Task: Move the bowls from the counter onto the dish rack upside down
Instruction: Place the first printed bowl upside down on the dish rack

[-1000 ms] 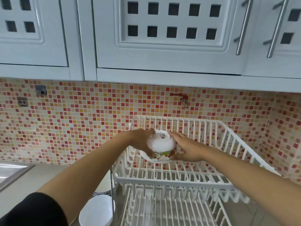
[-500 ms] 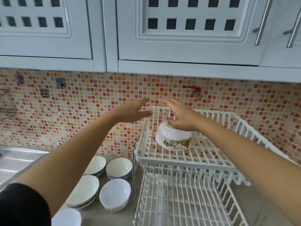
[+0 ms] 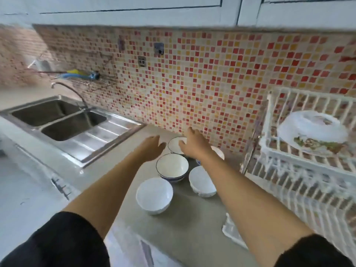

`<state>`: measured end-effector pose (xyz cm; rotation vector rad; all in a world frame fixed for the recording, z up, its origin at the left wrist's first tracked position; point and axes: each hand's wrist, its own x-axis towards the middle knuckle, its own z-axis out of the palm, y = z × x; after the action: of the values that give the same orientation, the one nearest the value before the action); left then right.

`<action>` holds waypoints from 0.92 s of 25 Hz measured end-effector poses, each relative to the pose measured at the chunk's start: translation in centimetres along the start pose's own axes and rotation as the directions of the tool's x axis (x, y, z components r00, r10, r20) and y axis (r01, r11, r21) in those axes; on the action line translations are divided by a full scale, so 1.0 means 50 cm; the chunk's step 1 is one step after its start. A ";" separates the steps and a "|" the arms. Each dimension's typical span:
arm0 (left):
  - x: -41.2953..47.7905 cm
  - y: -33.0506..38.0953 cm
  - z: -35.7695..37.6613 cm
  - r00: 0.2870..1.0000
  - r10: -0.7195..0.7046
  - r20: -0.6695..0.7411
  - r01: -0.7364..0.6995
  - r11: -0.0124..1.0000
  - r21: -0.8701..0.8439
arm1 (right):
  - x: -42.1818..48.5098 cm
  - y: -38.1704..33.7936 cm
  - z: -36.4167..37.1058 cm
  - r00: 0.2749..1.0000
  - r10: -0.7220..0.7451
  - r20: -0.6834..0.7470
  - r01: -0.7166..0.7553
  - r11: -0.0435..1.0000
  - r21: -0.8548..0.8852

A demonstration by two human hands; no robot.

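Several white bowls stand upright on the grey counter (image 3: 179,224): a plain one nearest me (image 3: 154,195), a blue-rimmed one (image 3: 172,167), another white one (image 3: 202,181) to its right, and a far bowl (image 3: 175,145) by the wall. A further bowl (image 3: 218,152) is partly hidden by my right forearm. My left hand (image 3: 152,146) hovers open left of the far bowl. With fingers spread, my right hand (image 3: 192,144) reaches over the far bowl and holds nothing. One decorated bowl (image 3: 312,132) lies upside down on the white dish rack's (image 3: 285,162) upper tier.
A steel double sink (image 3: 63,120) with a tap (image 3: 67,89) lies to the left. The mosaic tile wall (image 3: 192,83) runs behind the counter, with cabinets above. The rack's lower tier (image 3: 308,201) sits at the right.
Both hands left the upside-down bowl on the rack's top tier and dropped left to the bowls on the counter. The view swung left and down, which brought the sink into sight.
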<state>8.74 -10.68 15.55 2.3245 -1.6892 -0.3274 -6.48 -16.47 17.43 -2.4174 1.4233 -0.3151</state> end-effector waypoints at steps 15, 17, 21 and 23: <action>-0.080 -0.205 0.318 0.873 -0.402 0.278 0.428 0.903 -0.037 | -0.051 0.056 0.425 0.887 0.214 0.410 -0.310 0.933 0.183; -0.081 -0.202 0.277 0.898 -0.383 0.219 0.425 0.883 -0.198 | -0.046 0.044 0.388 0.906 0.173 0.386 -0.280 0.929 0.242; -0.092 -0.151 0.133 0.936 -0.348 -0.052 0.251 0.763 -0.595 | -0.053 -0.011 0.237 0.988 0.087 0.124 -0.131 0.905 0.406; -0.094 -0.103 0.045 0.935 -0.284 -0.211 0.071 0.735 -0.674 | -0.058 -0.042 0.137 0.994 0.084 -0.063 -0.041 0.866 0.498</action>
<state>11.20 -4.85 11.92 1.8669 -0.9734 -0.4835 -3.84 -11.87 11.80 -1.9515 1.2574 -0.6829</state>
